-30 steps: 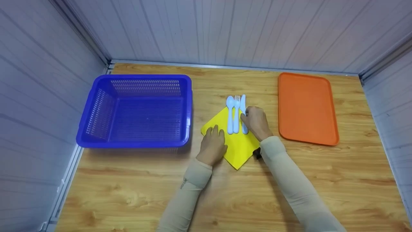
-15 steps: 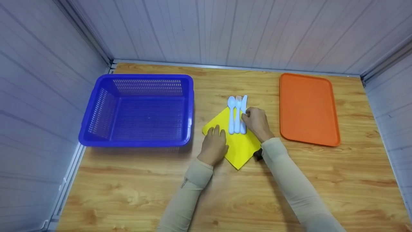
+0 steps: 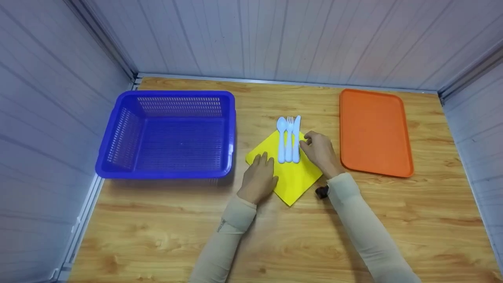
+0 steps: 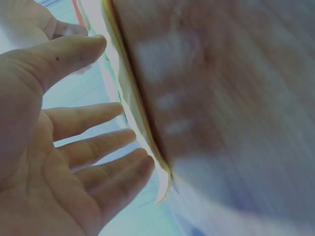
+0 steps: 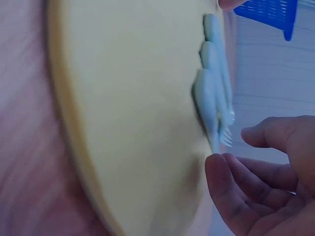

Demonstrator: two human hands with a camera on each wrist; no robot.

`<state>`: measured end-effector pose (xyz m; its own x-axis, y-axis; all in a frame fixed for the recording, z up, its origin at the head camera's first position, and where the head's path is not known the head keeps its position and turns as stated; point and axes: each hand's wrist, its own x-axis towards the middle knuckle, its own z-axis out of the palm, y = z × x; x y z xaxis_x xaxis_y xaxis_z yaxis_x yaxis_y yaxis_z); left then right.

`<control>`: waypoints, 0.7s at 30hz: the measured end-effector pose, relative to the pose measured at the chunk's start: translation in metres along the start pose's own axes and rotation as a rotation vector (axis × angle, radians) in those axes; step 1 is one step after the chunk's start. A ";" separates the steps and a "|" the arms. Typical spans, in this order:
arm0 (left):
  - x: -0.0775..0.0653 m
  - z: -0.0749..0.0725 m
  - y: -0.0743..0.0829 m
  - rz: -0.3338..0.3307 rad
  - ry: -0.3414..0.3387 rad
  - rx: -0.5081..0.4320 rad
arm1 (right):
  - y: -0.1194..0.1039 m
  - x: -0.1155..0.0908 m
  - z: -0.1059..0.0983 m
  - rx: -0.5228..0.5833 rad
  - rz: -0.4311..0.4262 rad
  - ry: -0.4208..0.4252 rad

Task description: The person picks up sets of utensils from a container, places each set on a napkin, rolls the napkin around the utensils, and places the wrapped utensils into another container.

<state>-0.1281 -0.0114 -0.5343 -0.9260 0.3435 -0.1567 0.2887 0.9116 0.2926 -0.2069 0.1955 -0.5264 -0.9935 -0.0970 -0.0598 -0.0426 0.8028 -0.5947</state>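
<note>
My left grip [image 3: 257,178], its fingers extended and apart, rests its fingertips along the left side of a yellow napkin [image 3: 292,184] spread on a wood-grained counter [image 3: 157,236]. My right grip [image 3: 320,152] is held just to the right of a pale blue knife [image 3: 296,143], thumb and fingers loosely bent and parted, holding nothing; whether a fingertip brushes the blade I cannot tell.

Three pieces lie side by side on the napkin, handles toward me: a spoon [image 3: 281,137] at left, a fork [image 3: 289,143] in the middle and the knife at right, nearly parallel, their heads reaching past the napkin's far edges. The napkin is set as a diamond, one corner pointing my way.

To the left stands a blue basket [image 3: 165,174] with slotted walls; to the right, well apart from it, lies an orange tray [image 3: 375,135]. A small dark object [image 3: 322,192], too indistinct to name, shows beside my right cuff [image 3: 344,188]. Pale panelled walls [image 3: 259,39] rise behind the counter and along both sides.
</note>
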 end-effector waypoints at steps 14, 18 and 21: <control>-0.022 0.004 -0.007 0.378 0.208 -0.011 | 0.015 -0.076 -0.016 -0.239 -0.495 -0.138; -0.020 0.009 -0.006 0.384 0.198 -0.010 | 0.023 -0.087 -0.009 -0.240 -0.586 -0.186; -0.021 0.012 -0.006 0.372 0.181 -0.023 | 0.028 -0.090 -0.002 -0.232 -0.596 -0.203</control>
<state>-0.1079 -0.0210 -0.5440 -0.7878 0.6017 0.1317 0.6084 0.7266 0.3194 -0.1185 0.2278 -0.5355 -0.7547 -0.6531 0.0624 -0.6216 0.6813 -0.3865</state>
